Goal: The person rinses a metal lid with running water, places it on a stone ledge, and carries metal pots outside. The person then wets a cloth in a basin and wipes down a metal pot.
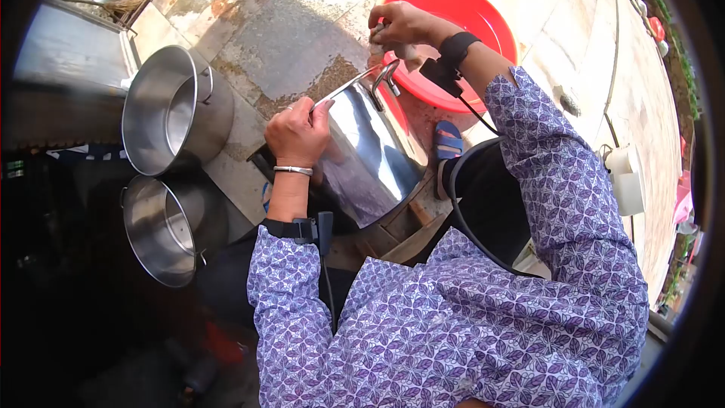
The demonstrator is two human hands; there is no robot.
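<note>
A shiny steel pot [366, 159] leans tilted in front of my knees, its mouth turned away from me. My left hand [298, 134] is closed over the pot's rim, thumb on the outside. Beyond the pot's looped handle [385, 85], my right hand [408, 26] is raised with its fingers bent round a pale crumpled cloth [408, 53]; its exact kind is hard to make out. That hand hangs above the near left side of a red plastic basin [502, 38]. The inside of the tilted pot is hidden from me.
Two large steel pots, an upper one [215, 117] and a lower one [204, 215], lie on the left with mouths facing left. Stone paving [294, 45] has a wet patch. A blue sandal [448, 140] shows beside the basin, and a white container [625, 180] stands at right.
</note>
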